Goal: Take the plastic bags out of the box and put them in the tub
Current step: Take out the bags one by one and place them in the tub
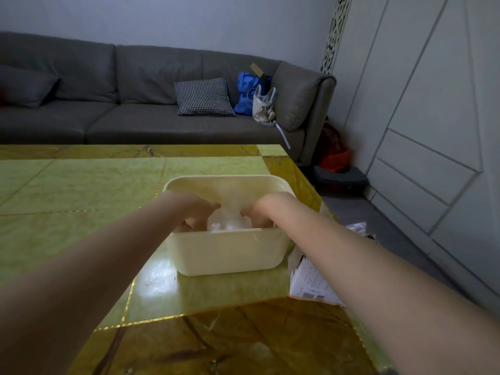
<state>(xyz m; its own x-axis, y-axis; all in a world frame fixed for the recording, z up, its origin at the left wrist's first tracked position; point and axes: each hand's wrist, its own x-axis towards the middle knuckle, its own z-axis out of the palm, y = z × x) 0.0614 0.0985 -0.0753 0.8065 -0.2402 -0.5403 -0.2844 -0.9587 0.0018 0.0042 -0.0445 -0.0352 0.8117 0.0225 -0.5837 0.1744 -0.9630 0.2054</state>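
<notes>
- a cream tub [227, 250] sits on a green-and-gold tiled table [81, 190], near its right edge.
- both forearms reach forward and both hands dip inside the tub.
- the left hand [196, 209] is on the tub's left side, fingers curled downward onto a clear plastic bag [230, 221]; the near wall hides the fingertips, so i cannot tell whether it grips or only presses.
- the right hand [261, 211] is on the tub's right side, bent down the same way on the bag; its grip is hidden too and cannot be told.
- the crumpled bag lies in the tub between the two hands, touching both.
- a white cardboard box [308, 280] with printed labels lies just right of the tub, partly under the right forearm, at the table's edge.
- beyond the table stands a grey sofa [121, 85] with a checked cushion [204, 97], a blue bag [247, 93] and a pale handbag [263, 106].
</notes>
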